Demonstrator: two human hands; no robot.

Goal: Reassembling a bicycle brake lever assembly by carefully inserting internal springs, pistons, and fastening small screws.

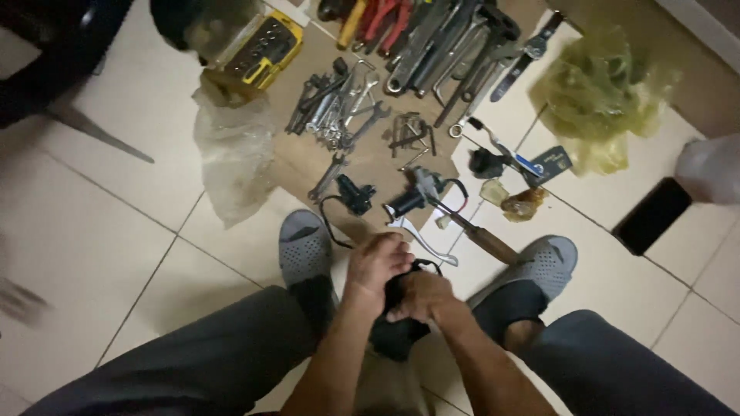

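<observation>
Near centre, between two grey slippers (304, 248): left hand (375, 264) and right hand (420, 296) both closed around a black part (397, 335) with a trailing cable. Probably light and rigid (cable limp, liable to snag); best gripped by the body. Beyond, on the floor, spanners (339, 108) and a brake lever (420, 235).

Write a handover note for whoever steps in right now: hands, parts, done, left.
Left hand: closed over the top of the black part, held between the knees.
Right hand: fingers gripping the same part from the side.
Wrenches and brake lever lie on the cardboard ahead; wooden-handled tool by the right sandal.
Done: cannot tell. Left: part not put down.
</observation>
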